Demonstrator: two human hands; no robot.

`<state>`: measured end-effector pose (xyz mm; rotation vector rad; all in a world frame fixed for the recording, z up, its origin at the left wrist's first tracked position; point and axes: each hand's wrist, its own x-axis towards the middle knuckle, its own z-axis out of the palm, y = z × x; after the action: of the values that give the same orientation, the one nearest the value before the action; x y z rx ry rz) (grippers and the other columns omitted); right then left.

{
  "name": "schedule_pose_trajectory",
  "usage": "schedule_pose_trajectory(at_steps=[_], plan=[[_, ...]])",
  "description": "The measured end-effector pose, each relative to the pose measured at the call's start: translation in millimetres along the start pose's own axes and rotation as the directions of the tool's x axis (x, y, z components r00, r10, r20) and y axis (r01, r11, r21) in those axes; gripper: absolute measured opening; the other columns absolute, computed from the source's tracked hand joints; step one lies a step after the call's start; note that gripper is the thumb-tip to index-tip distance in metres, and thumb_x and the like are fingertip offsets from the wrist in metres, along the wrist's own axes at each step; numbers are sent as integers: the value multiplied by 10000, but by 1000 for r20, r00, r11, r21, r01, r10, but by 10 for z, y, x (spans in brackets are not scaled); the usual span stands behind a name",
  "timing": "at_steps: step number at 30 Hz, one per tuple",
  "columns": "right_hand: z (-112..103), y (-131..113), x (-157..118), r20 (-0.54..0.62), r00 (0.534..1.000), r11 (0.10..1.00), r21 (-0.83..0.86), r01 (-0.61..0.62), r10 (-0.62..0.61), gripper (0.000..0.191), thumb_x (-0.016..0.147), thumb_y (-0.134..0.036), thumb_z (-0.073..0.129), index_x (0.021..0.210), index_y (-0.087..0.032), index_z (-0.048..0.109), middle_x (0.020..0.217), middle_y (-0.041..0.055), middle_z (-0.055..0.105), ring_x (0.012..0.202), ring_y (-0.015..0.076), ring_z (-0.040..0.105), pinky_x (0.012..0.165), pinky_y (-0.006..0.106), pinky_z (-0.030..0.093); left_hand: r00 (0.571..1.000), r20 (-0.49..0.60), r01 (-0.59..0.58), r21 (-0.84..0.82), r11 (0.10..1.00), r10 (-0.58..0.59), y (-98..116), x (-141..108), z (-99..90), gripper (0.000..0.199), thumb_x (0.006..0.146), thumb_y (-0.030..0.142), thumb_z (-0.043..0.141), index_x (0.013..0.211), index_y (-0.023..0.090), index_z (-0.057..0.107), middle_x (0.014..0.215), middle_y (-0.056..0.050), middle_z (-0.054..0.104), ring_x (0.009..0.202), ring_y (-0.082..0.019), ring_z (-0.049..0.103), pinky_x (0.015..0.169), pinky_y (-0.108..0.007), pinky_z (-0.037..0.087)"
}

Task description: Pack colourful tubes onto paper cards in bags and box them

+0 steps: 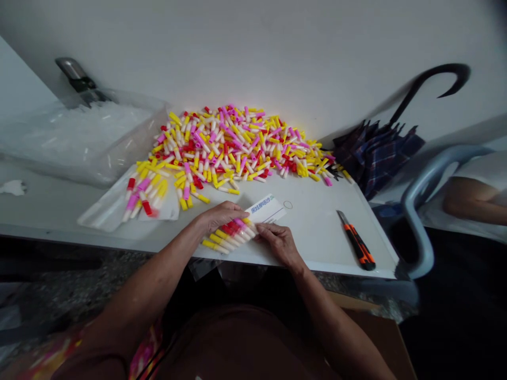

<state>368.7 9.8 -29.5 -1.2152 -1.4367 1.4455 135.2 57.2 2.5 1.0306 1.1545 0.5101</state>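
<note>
A clear packet of small capped tubes (228, 236), with yellow, red and pink caps, lies slanted at the table's front edge. At its upper end is a white printed card (267, 210). My left hand (222, 215) has its fingers closed on the packet's upper left side. On the right side, my right hand (278, 242) pinches the packet's edge near the card. Behind both hands is a big heap of loose capped tubes (233, 142). Several more tubes (144, 198) rest on clear bags to the left.
An orange and black cutter (357, 243) lies on the white table (317, 227) at the right. A large clear bag (79, 142) stands at the left. A folded umbrella (376, 150) leans by the wall. Another person's arm (473, 200) shows beside a grey metal rail (415, 206).
</note>
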Motion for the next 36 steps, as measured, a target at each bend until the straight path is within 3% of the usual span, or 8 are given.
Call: schedule_pose_trajectory(at_steps=[8, 13, 18, 25, 29, 31, 33, 36], plan=[[-9, -7, 3, 12, 1000, 1000, 10, 13, -13, 340, 905, -522, 748, 1012, -209, 825, 794, 37, 756, 772, 196, 683, 801, 354, 565, 993, -72, -85, 62, 994, 90, -85, 25, 12, 438, 678, 564, 831, 741, 159, 678, 646, -4, 605, 554, -128, 501, 517, -252, 369], [-102, -95, 63, -374, 923, 963, 270, 15, 90, 471, 826, -639, 778, 996, -216, 657, 858, 17, 716, 630, 167, 669, 514, 271, 533, 987, -131, -95, -8, 995, 93, -150, -78, 86, 448, 714, 576, 819, 804, 148, 719, 643, 2, 589, 536, -114, 481, 491, -244, 363], [-145, -225, 154, -217, 973, 986, 161, -40, 75, 478, 838, -624, 756, 723, -176, 634, 546, 0, 600, 456, 126, 531, 440, 241, 434, 999, -37, -18, -149, 989, 13, -211, -163, 236, 448, 706, 537, 864, 869, 140, 734, 680, -11, 635, 530, -108, 514, 511, -249, 433], [-87, -340, 276, -294, 956, 990, 129, 55, -15, 499, 824, -606, 764, 629, -183, 586, 475, -34, 490, 424, 90, 399, 396, 225, 297, 1000, -29, -2, -234, 972, -5, -291, -247, 367, 524, 606, 547, 934, 813, 116, 721, 679, -18, 648, 532, -96, 528, 510, -221, 445], [-452, -437, 583, -479, 877, 985, 145, 99, -18, 480, 787, -578, 788, 637, -205, 525, 465, -45, 470, 393, 83, 369, 368, 226, 258, 998, -36, 39, -206, 978, -47, -337, -257, 397, 546, 575, 567, 945, 793, 124, 712, 629, 5, 611, 498, -102, 520, 481, -227, 442], [-795, -481, 742, -629, 776, 991, 73, 115, -44, 473, 825, -575, 753, 652, -224, 486, 451, -55, 443, 394, 92, 374, 373, 226, 282, 997, -56, 32, -196, 980, -44, -362, -254, 404, 541, 584, 572, 940, 797, 129, 713, 621, 13, 602, 493, -102, 515, 470, -224, 434], [-1168, -500, 818, -697, 717, 999, -41, -15, -18, 459, 875, -562, 709, 667, -232, 468, 460, -47, 453, 413, 110, 416, 402, 236, 333, 996, -92, -8, -209, 978, -11, -373, -256, 408, 535, 591, 566, 939, 811, 129, 722, 649, 8, 623, 522, -104, 531, 489, -222, 447], [-1576, -473, 712, -655, 754, 903, -298, -310, 43, 405, 850, -530, 761, 749, -176, 593, 594, 69, 622, 587, 199, 610, 544, 294, 473, 984, -165, -109, -235, 966, 71, -351, -267, 412, 527, 610, 565, 932, 828, 125, 743, 691, -3, 654, 571, -101, 549, 530, -210, 453]])
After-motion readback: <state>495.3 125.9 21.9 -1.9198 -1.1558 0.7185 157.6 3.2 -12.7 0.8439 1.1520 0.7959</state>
